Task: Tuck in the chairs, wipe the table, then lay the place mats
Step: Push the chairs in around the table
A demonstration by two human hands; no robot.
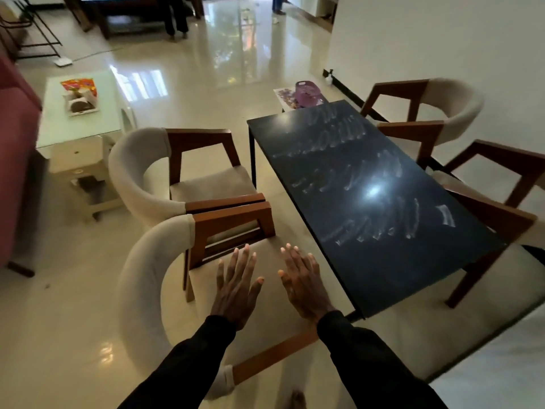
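A black rectangular table (380, 231) runs away from me, its top streaked with pale wipe marks. Several cream chairs with brown wooden arms stand around it, set back from its edges: a near left chair (144, 290), a far left chair (132, 175), a far right chair (460, 107) and a near right chair (507, 208). My left hand (236, 287) and my right hand (303, 287) are held out flat, palms down, fingers straight and spread, above the near left chair's seat. Neither hand holds anything.
Beyond the table's far end lie a purple basket (306, 91) and a colourful mat (284, 98). At the left stands a pale low table (79, 125) bearing a tray, beside a red sofa (14, 160). A person's legs (175, 16) show far back on the glossy floor.
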